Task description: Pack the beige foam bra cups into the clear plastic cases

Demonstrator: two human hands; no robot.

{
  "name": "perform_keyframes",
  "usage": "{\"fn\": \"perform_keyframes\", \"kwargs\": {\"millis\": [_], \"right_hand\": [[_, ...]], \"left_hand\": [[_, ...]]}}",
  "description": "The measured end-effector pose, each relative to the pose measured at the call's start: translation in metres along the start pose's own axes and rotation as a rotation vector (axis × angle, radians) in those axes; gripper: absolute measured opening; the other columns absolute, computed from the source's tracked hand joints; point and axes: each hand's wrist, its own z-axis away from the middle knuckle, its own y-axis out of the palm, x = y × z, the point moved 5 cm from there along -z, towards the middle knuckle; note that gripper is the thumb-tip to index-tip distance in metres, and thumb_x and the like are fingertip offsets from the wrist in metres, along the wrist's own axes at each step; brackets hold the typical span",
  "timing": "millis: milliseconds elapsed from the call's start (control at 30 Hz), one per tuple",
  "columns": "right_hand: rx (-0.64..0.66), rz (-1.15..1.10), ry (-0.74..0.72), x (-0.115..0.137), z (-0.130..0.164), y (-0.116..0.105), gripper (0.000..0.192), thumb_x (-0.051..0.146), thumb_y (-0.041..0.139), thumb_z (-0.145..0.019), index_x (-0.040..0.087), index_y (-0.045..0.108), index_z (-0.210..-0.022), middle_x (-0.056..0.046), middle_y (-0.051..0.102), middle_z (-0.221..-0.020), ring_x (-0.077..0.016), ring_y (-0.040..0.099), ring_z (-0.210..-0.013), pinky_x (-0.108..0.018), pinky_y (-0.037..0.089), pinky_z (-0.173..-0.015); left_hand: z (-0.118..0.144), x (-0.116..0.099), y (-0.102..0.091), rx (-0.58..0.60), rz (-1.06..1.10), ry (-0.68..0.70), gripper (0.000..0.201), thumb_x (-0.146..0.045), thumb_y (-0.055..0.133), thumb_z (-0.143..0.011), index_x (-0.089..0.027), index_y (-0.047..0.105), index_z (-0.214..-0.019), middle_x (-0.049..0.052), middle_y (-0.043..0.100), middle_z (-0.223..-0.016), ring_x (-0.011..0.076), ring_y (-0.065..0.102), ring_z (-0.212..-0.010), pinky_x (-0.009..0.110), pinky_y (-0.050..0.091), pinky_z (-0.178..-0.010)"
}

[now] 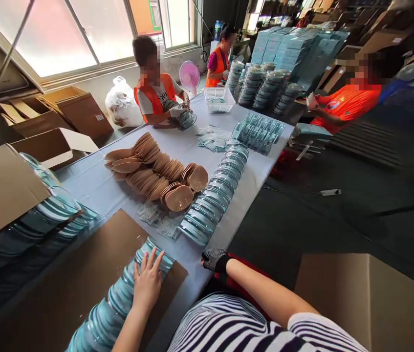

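My bare left hand [148, 281] lies with fingers spread on top of a row of teal, clear-wrapped packs [119, 298]. These packs rest along a brown cardboard surface [100, 254] at lower left. My right hand [214, 260], in a dark mesh glove with bare fingertips, is curled closed by the table's near edge; whatever may be inside it is hidden. Just beyond it, a long row of clear-wrapped teal packs [216, 195] runs up the table. Left of that row sit bundles of tan oval pads [159, 171], with small printed sachets [159, 221] in front.
An open carton of teal packs [45, 210] stands at left. Three people in orange sit or stand around the white-covered table [93, 181]. Farther back are a white basket [219, 100], stacked packs [252, 88] and a pink fan [189, 76]. A cardboard box [368, 298] is at right.
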Motion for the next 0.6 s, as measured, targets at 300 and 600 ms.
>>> {"fn": "perform_keyframes", "kwargs": {"millis": [300,600], "right_hand": [[-0.183,-0.145,0.149,-0.094,0.024,-0.061,0.017,0.024,0.059,-0.083,0.023,0.073,-0.091,-0.004,0.075,-0.098,-0.0191,0.069,-0.095,-0.027,0.049,-0.08],[-0.651,-0.118,0.138,-0.2,-0.066,-0.361,0.053,0.033,0.055,-0.09,0.018,0.047,-0.14,-0.011,0.049,-0.145,-0.0195,0.047,-0.133,-0.03,0.034,-0.11]], "left_hand": [[-0.029,-0.079,0.047,0.058,0.897,-0.178,0.072,-0.035,0.048,-0.09,-0.019,0.019,-0.154,0.016,0.021,-0.16,0.0244,0.023,-0.148,0.042,0.032,-0.116],[-0.082,-0.114,0.091,-0.04,1.075,-0.76,0.076,-0.073,0.02,-0.084,-0.044,0.006,-0.153,0.002,0.067,-0.126,0.0247,0.068,-0.106,0.038,0.056,-0.082]]}}
